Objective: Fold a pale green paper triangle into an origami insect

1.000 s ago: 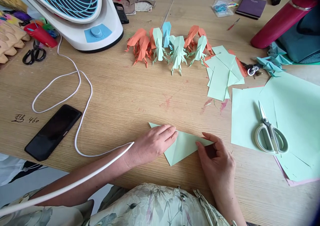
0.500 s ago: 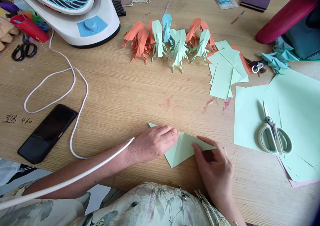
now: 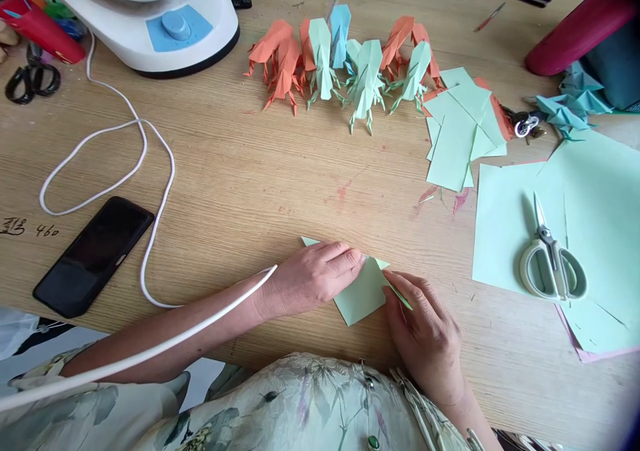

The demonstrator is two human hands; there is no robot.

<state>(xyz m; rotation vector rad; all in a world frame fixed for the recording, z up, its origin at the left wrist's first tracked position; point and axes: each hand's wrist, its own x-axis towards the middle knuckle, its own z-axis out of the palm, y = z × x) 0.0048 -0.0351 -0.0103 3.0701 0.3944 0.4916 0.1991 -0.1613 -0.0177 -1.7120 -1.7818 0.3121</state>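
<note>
Green paper [image 3: 361,294] mid-fold, near table edge.
Left hand [image 3: 313,276] presses it flat; right hand [image 3: 425,331] pinches its lifted right flap; bare wood beyond.

left hand [image 3: 313,274]: bare, no rings | right hand [image 3: 425,331]: bare, a bracelet partly in view at the wrist | arms: bare to above the elbow | top [image 3: 300,404]: pale cream-green cloth, muted leaf and flower print, short loose sleeves | front: dark green stone on a thin chain at the bottom edge

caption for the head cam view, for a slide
Left hand pins a mint paper sheet on the wooden table while right hand lifts its corner.
</note>
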